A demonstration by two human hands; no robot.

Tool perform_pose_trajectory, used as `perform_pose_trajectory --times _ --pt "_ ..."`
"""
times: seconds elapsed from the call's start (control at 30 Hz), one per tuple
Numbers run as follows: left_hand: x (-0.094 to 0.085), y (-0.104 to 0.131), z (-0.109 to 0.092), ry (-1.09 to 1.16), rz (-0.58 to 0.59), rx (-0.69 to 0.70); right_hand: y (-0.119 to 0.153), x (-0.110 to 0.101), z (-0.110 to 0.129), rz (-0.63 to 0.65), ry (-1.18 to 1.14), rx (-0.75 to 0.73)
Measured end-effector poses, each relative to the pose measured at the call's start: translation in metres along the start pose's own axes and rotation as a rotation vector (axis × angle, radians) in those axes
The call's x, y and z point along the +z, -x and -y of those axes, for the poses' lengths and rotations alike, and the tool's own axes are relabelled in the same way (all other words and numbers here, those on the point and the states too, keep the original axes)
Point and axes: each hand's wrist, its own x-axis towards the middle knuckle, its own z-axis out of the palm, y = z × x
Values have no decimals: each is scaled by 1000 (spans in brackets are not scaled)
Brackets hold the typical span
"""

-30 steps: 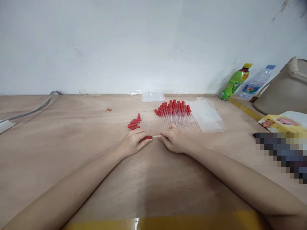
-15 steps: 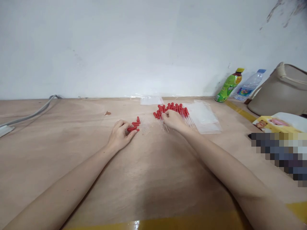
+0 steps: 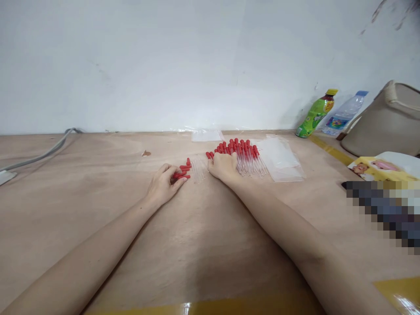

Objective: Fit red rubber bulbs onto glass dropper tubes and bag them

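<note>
My left hand [image 3: 161, 183] rests on the table with its fingers curled round several loose red rubber bulbs [image 3: 180, 174]. A few more bulbs lie just past its fingertips. Beside them, thin clear pipette tubes [image 3: 197, 169] lie side by side without bulbs. My right hand [image 3: 224, 166] is closed at the left end of a row of red-bulbed droppers [image 3: 244, 153], its fingertips close to the bare tubes. Its knuckles hide part of the row, and I cannot make out what its fingers pinch.
Clear plastic bags [image 3: 280, 159] lie right of the droppers, another bag [image 3: 206, 136] by the wall. Farther right stand a green drink bottle [image 3: 316, 114], a water bottle [image 3: 344, 114], a beige bag [image 3: 377, 120] and a yellow tissue pack [image 3: 380, 168]. A grey cable [image 3: 55, 151] runs at left.
My right hand has moved left, from the middle of the droppers to their left end, uncovering more of them. My left hand has stayed at the bulbs. The view has shifted slightly.
</note>
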Motion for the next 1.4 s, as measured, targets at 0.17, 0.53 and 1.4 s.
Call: perform_pose_trajectory --times 0.17,0.53,1.4 --pt "0 -1 0 3 8 -46 1 0 10 -37 -32 -66" --pt "0 -2 1 63 -91 -23 4 3 23 56 31 -26" --pt "7 12 -43 152 153 159 73 -12 -53 91 -424 -415"
